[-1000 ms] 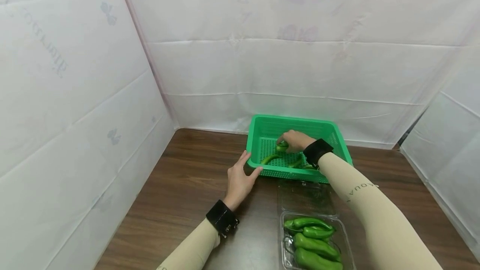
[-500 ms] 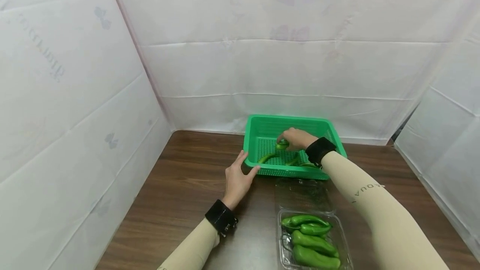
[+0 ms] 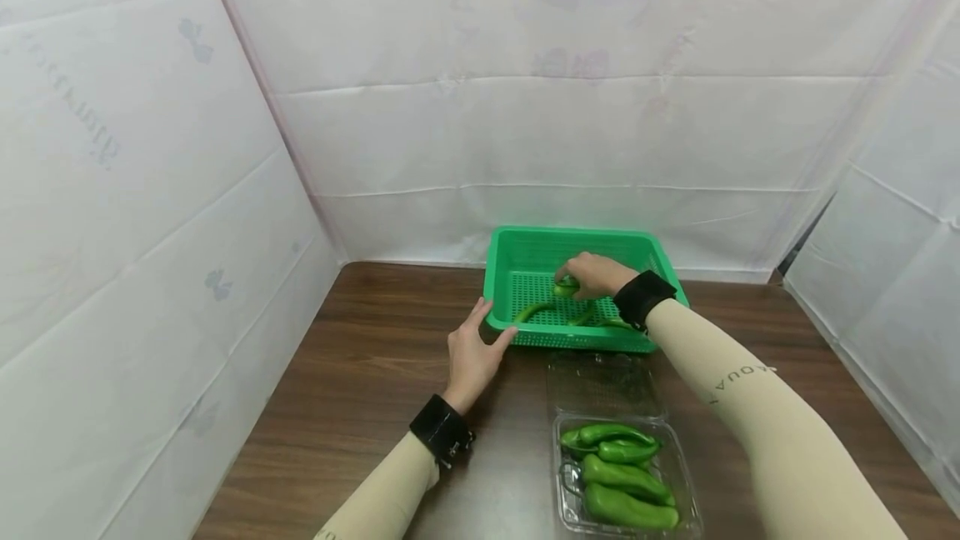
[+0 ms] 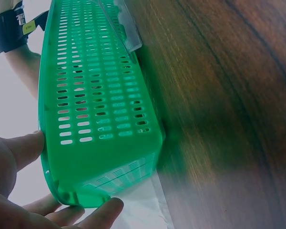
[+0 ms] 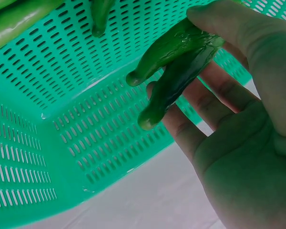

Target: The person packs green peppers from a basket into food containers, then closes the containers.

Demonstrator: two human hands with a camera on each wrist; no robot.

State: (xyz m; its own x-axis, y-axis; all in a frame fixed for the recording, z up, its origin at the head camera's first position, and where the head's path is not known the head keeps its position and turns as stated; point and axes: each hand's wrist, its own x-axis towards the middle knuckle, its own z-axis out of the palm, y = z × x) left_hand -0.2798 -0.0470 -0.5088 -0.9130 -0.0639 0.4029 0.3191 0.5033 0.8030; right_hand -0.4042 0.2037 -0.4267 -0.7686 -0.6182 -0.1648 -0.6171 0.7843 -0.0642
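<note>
A green perforated basket [image 3: 577, 236] stands against the back wall. At its near left corner my left hand [image 3: 471, 361] has its thumb [image 4: 27, 149] on the front rim and its fingers spread along the side, fairly straight. Inside, my right hand [image 3: 592, 275] pinches two small green peppers [image 5: 174, 64] between thumb and fingertips. They hang close together above the basket floor, two blunt tips pointing away from the palm. Other green peppers lie in the basket, among them a curved pepper [image 3: 532, 312] near the front left.
In front of the basket lies an open clear plastic clamshell box [image 3: 557, 473], its lid [image 3: 600, 386] folded back toward the basket. Several larger green peppers [image 3: 628, 480] lie in its base. White sheeting [image 3: 420, 132] walls off the brown wooden table [image 3: 360, 390] behind and at both sides.
The head view has shifted slightly, so the basket and box appear a little farther left and higher. My left hand stays at the basket corner; my right hand still pinches the peppers.
</note>
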